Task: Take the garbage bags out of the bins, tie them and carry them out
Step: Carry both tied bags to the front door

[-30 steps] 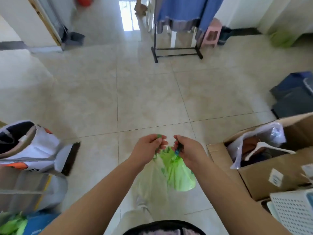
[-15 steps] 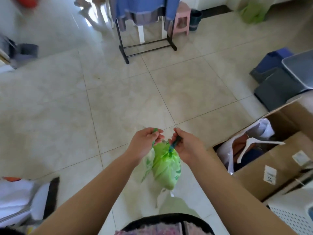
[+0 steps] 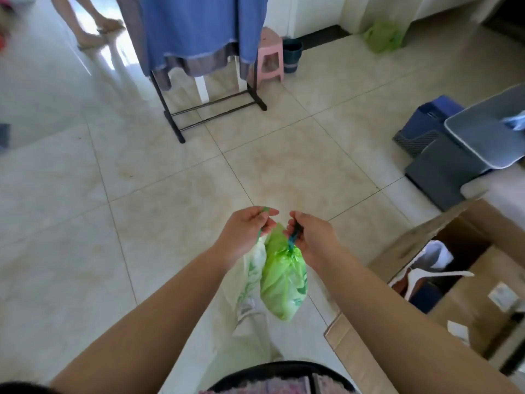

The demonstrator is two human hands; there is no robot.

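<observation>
Hanging between two bare forearms, a bright green thin plastic garbage bag (image 3: 284,282) dangles above the beige tiled floor (image 3: 159,211), its gathered neck pulled up toward the hands. The left hand (image 3: 244,233) is curled closed around a thin green drawstring loop (image 3: 265,209) that shows over its fingers, and a second, paler translucent green plastic bag (image 3: 251,270) hangs below that hand, touching the bright one. The right hand (image 3: 308,236) is pinched closed on the dark blue-green twisted tie strip (image 3: 294,237) that rises from the bright bag's puckered neck. The two hands sit close together, a narrow gap between their fingertips. To the right on the floor stands an open brown cardboard box (image 3: 420,237) holding a white plastic hanger (image 3: 429,275) and a white bag. Beyond it, a dark grey plastic crate (image 3: 437,177) and a blue plastic crate (image 3: 429,118) sit beside a pale grey rectangular lid or tray (image 3: 483,132). Farther back, a black metal clothes rack (image 3: 210,115) carries blue cloth (image 3: 196,29), with a small pink plastic stool (image 3: 270,58) just behind it. Another green plastic bag (image 3: 382,35) lies on the floor by the far wall. Someone's bare lower legs (image 3: 85,27) show at the top left, blurred.
</observation>
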